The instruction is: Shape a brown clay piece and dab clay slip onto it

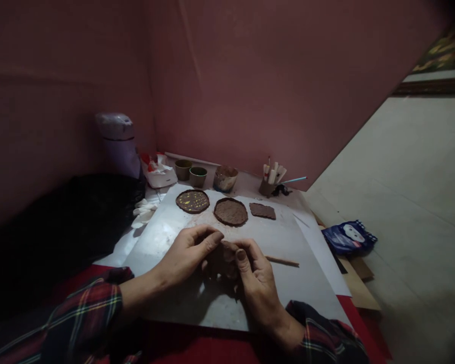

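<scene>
Both hands meet over the grey sheet (288, 253): left hand (185, 255) and right hand (256, 275) close their grip on a brown clay lump (222, 263), mid-shaping; next comes steady, even pinching.

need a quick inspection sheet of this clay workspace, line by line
surface: grey sheet on white paper, over a red cloth.
job's things: brown clay lump pinched between both hands; plain clay disc, yellow-dotted clay disc and clay rectangle beyond; wooden stick beside the right hand.
clutter: two green cups, clay-smeared cup, tool holder, white tray, white gloves, blue packet.
grippers: left hand and right hand both closed on the lump.
cables: nothing seen.
surroundings: pink walls, lilac canister, pale floor on the right.
</scene>
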A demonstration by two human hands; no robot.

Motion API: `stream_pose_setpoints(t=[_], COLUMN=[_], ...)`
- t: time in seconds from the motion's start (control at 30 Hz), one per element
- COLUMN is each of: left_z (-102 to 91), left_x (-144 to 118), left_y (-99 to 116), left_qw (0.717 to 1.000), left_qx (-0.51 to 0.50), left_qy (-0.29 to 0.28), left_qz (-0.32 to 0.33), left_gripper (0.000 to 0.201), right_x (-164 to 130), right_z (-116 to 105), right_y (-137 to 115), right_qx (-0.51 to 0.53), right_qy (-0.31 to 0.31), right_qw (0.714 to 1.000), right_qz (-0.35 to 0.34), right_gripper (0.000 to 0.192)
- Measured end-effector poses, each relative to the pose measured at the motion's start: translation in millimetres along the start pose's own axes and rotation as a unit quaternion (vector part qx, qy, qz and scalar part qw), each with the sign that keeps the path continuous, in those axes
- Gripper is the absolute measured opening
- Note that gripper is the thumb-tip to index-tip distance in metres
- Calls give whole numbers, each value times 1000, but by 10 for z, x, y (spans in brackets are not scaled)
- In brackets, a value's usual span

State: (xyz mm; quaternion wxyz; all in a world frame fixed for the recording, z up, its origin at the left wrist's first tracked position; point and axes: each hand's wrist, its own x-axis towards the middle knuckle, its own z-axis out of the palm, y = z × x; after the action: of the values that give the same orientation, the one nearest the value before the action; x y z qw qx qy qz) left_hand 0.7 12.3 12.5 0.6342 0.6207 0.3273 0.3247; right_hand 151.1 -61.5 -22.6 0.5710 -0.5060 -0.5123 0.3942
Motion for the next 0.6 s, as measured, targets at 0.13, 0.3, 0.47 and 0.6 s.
stream_pose_setpoints(t=[0.13,0.3,0.47,0.6], left_z=[48,106,92,76], left_x=[72,220,268,223], left_y=[100,78,-7,14], left_qw=[998,999,999,998], left_qx=[57,30,11,-11], left_qy=[-22,-7,17,57], left_qz=[22,43,31,36], left_gripper=[36,27,23,19], right_x=[17,64,105,117], right_z=[-19,-54,-63,-46], right_y=[-5,24,60,59], right_qx=[-4,47,95,158], right_qy=[39,94,111,88], right_qw=[999,994,988,983], right_qz=[13,19,41,33], right_gripper=[26,34,43,41])
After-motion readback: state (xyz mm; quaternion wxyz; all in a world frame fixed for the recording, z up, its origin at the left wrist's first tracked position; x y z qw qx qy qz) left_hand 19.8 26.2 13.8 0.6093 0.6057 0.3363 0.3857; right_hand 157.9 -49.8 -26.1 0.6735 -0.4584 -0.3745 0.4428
